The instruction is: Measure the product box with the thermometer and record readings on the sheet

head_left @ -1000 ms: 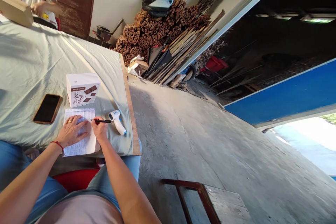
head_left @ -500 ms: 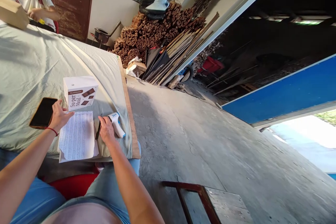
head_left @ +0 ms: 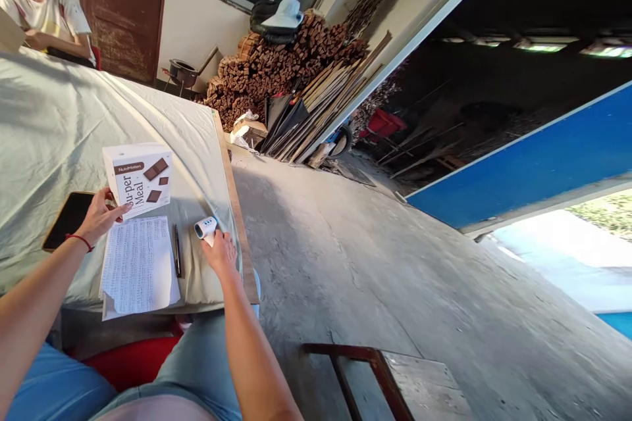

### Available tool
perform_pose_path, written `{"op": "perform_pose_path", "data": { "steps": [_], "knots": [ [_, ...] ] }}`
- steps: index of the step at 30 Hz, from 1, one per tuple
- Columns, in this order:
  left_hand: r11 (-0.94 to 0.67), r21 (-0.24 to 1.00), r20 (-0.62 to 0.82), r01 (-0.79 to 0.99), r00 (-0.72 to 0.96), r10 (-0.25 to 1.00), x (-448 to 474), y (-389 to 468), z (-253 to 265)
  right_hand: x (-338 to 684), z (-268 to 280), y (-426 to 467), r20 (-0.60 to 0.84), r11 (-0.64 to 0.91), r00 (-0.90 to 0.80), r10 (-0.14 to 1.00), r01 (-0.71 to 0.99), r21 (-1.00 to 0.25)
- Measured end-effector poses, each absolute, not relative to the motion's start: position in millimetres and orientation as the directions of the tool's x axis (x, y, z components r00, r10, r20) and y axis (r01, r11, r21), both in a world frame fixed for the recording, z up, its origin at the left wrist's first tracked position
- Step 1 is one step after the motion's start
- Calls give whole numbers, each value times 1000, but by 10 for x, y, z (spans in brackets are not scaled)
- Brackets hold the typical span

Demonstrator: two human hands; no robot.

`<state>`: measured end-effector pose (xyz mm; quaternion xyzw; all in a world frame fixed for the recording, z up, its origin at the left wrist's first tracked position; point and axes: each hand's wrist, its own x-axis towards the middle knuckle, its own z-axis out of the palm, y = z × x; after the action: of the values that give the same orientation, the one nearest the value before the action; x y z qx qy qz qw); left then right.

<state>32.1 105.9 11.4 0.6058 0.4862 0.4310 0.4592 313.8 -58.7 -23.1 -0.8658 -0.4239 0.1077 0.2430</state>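
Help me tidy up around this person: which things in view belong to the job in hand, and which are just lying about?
Job in hand, it seems:
Su-per Meal box, gripped by the left hand
infrared thermometer, held in the right hand
text-covered sheets and pen, side by side

Probably just lying about:
smartphone
light-coloured brimmed hat
stacked firewood

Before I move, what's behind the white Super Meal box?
Behind the white box, wrinkled pale tablecloth runs toward the far edge. The spot directly behind is covered, so I can't tell what's there.
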Motion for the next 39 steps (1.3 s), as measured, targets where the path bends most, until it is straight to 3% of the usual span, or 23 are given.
{"op": "perform_pose_path", "data": {
  "steps": [3, 6, 8, 11, 22, 32, 39],
  "knots": [
    [-58, 983, 21, 172, 209, 978, 331, 902, 145, 3110, -179, -589, 31, -363, 566, 824, 569, -738],
    [-23, 978, -22, 208, 214, 977, 335, 773, 93, 2857, -140, -574, 9, -107, 461, 887, 225, -969],
    [-40, 971, -4, 234, 185, 983, 342, 710, 53, 2613, -111, -550, -60, -47, 338, 939, -46, -998],
    [-125, 943, 69, 310, 184, 980, 342, 651, 30, 2291, -53, -489, -79, -20, 247, 966, -233, -972],
    [-266, 851, 155, 452, 269, 951, 273, 641, -39, 2072, -20, -346, -99, -25, 286, 953, -253, -967],
    [-262, 844, 154, 469, 256, 954, 286, 617, -32, 2019, -66, -351, -62, 10, 287, 956, -243, -970],
    [-263, 844, 165, 468, 240, 957, 294, 618, -33, 2020, 12, -387, -110, -21, 247, 963, -335, -942]
  ]
}}
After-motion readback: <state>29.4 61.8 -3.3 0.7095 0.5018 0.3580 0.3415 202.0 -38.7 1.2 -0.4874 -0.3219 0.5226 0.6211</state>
